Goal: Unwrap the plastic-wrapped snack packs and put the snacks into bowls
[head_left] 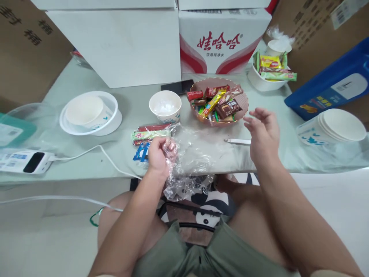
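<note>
My left hand (162, 157) is closed around a crumpled clear plastic bag (191, 163), which spreads over the table's front edge and hangs down a little. Just beyond that hand lie several wrapped snack bars (152, 134) and some blue packets (140, 152). My right hand (265, 134) is raised over the table, fingers apart, holding nothing. Beside it lies a slim white tool (238, 141), perhaps a cutter, its far end hidden by the hand. A pink scalloped bowl (244, 100) full of wrapped sweets stands behind, and a white paper bowl (165, 109) is to its left.
At left are a white plastic bowl (117, 122) with a paper bowl inside and a white power bank (25, 161) with a cable. A dark phone (176, 87) lies before white cartons (221, 42). Stacked paper bowls (313, 129) and a blue container (325, 82) stand right.
</note>
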`<action>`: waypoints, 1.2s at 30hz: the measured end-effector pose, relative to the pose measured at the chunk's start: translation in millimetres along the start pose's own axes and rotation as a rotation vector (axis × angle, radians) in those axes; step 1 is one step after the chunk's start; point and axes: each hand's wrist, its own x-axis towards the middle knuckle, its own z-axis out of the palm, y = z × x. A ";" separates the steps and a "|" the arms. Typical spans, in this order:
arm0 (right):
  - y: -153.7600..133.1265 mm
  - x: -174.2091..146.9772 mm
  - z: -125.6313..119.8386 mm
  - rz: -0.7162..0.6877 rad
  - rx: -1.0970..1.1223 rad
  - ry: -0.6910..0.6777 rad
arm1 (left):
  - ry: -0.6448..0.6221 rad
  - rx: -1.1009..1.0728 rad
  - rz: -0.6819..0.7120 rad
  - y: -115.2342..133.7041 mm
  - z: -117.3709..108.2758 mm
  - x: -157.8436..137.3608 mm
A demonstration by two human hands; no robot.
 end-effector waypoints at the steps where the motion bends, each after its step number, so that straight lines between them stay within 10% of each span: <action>1: -4.3 -12.2 -0.8 0.034 0.049 0.033 | -0.013 0.005 -0.006 0.0 0.1 0.0; 14: -33.8 -53.7 -6.9 0.041 -0.089 -0.563 | -0.160 0.210 0.050 -11.5 2.7 1.3; 19: -35.7 -45.7 -14.4 0.126 -0.163 -0.198 | -0.175 0.469 0.310 -6.3 -10.3 7.4; 25: -47.0 -45.0 -34.5 -0.017 0.208 0.159 | -0.096 0.514 0.307 -1.9 -12.1 10.8; 36: 5.9 -56.4 -29.8 -0.065 0.405 -0.529 | 0.025 0.165 0.178 6.6 -9.5 14.5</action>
